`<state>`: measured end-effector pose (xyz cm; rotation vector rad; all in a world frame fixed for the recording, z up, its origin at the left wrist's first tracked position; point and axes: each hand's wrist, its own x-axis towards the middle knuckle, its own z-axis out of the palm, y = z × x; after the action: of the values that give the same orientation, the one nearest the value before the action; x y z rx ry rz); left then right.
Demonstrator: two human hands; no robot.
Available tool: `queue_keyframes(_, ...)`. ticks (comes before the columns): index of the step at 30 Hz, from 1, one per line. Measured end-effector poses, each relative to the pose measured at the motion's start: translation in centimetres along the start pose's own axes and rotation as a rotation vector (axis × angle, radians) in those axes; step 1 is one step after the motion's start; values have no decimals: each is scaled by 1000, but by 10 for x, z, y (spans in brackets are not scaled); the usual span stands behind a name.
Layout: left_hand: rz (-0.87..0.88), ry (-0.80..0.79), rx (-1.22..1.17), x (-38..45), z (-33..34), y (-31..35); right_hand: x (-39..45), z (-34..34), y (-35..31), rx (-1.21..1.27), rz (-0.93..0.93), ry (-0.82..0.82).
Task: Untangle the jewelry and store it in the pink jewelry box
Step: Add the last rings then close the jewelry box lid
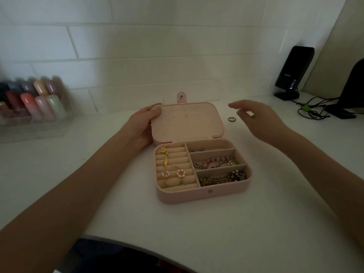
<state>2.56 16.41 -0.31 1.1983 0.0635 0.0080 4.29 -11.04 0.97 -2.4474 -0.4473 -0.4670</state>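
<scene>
The pink jewelry box (183, 196) lies open on the white table, its lid (187, 123) folded back. My left hand (142, 125) grips the lid's left edge, thumb on top. Gold charms (165, 157) and two beaded rings (180, 173) sit in the ring rolls at left. A beaded bracelet (212, 162) fills the middle right compartment and a tangle of chains (222, 179) the front one. A small dark ring (231, 119) lies on the table right of the lid. My right hand (262, 121) hovers just right of that ring, fingers loosely spread, holding nothing.
A clear organizer with several pastel bottles (39, 103) stands at the far left against the tiled wall. At the back right are a black speaker (293, 71), cables (311, 109) and a dark stand (352, 91). The table's curved front edge (157, 247) runs below the box.
</scene>
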Motion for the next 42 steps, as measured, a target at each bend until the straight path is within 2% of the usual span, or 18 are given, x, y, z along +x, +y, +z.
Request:
queue_keyframes(4, -3, 13, -21, 0, 0, 0, -7, 23, 29, -227, 17, -275)
queue_keyframes(14, -12, 21, -22, 3, -2, -1, -12, 22, 21, -159, -104, -66)
queue_keyframes(16, -6, 19, -14, 3, -3, -1, -16, 17, 9, -65, -102, -40)
queue_keyframes(18, -2, 20, -5, 3, -2, -1, -19, 2, -10, 133, -81, -35)
queue_keyframes(20, 1, 32, -5, 4, -3, -1, -20, -17, -32, 264, -102, -151)
queue_keyframes(23, 2, 23, -6, 5, -4, -2, -25, -24, -55, 231, -178, -414)
queue_keyframes(27, 11, 12, -14, 4, -4, -1, -28, -11, -59, 160, -208, -519)
queue_keyframes(35, 3, -26, -4, 4, -8, -1, -24, -9, -50, 134, -160, -446)
queue_keyframes(37, 6, -38, -4, 4, -9, 0, -25, -8, -48, 137, -141, -359)
queue_keyframes(40, -6, -61, 18, 2, -8, 2, -24, -3, -46, 97, -94, -142)
queue_keyframes(42, -37, -73, 3, 0, -8, 3, -24, 4, -45, 166, 54, -138)
